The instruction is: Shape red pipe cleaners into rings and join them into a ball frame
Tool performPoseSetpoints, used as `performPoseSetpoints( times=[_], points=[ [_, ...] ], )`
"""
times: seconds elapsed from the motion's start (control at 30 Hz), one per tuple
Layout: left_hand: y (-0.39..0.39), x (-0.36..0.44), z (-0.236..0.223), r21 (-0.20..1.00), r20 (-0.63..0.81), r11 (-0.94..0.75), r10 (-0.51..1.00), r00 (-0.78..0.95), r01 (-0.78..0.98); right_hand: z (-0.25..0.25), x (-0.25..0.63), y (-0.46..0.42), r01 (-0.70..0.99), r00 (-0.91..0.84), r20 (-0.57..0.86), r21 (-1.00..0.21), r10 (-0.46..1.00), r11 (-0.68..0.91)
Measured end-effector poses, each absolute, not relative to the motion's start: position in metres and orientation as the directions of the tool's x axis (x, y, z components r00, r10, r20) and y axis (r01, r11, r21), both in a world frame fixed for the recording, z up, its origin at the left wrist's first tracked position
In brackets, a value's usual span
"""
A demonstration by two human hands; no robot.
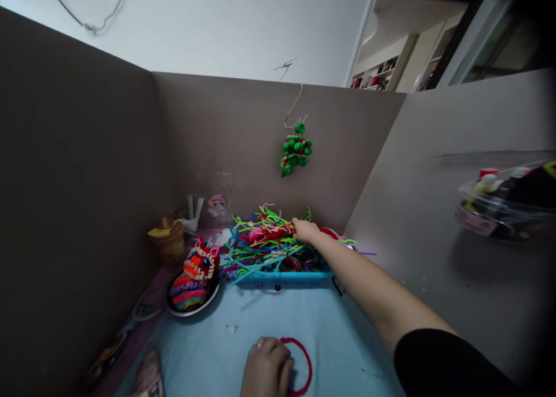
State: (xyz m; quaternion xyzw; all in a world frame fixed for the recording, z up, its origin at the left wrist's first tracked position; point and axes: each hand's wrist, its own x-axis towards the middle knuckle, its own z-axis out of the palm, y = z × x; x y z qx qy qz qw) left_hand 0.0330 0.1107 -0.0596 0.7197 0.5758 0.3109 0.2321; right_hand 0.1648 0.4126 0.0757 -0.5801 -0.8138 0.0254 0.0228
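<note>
Where 1 red fuzzy loop (pixel 310 362) lies on blue cloth (pixel 208 353), 1 left hand (pixel 266 367) curls at its edge, grip unclear; 1 right hand (pixel 306 232) touches coloured stems (pixel 254 259) in 1 blue tray (pixel 286 277), hold indiscernible; behind hangs 1 green ornament (pixel 297 146).

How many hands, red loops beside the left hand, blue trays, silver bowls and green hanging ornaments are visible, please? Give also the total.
Hands: 2
Red loop: 1
Blue tray: 1
Silver bowl: 1
Green ornament: 1
Total: 6
</note>
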Motion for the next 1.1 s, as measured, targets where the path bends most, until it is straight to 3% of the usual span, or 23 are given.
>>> performPoseSetpoints(
  times=[0.17,0.33,0.53,0.63,0.77,0.9,1.0,1.1],
  points=[
    [0.109,0.036,-0.056,0.711,0.146,-0.190,0.982,0.122,0.677,0.109,0.170,0.410,0.928,-0.367,0.153,-0.004,0.918,0.372],
    [0.107,0.035,-0.049,0.735,0.122,-0.223,0.972,0.199,0.640,0.150,0.188,0.410,0.859,-0.509,0.180,0.036,0.842,0.511],
    [0.107,0.034,-0.044,0.728,0.086,-0.188,0.979,0.185,0.659,0.165,0.196,0.391,0.668,-0.734,0.302,0.166,0.608,0.725],
    [0.107,0.036,-0.043,0.729,0.075,-0.186,0.978,0.192,0.659,0.167,0.191,0.374,0.639,-0.740,0.374,0.132,0.559,0.758],
    [0.107,0.037,-0.038,0.729,0.068,-0.183,0.978,0.195,0.660,0.177,0.183,0.352,0.608,-0.701,0.444,-0.039,0.559,0.793],
    [0.107,0.035,-0.030,0.736,0.069,-0.152,0.986,0.150,0.660,0.196,0.182,0.338,0.468,-0.488,0.631,-0.394,0.603,0.791],
    [0.107,0.035,-0.029,0.751,0.094,-0.154,0.987,0.127,0.643,0.200,0.186,0.329,0.236,-0.250,0.668,-0.660,0.701,0.713],
    [0.106,0.035,-0.030,0.798,0.141,-0.178,0.984,0.108,0.576,0.185,0.188,0.310,-0.070,-0.151,0.547,-0.837,0.823,0.543]
  ],
)
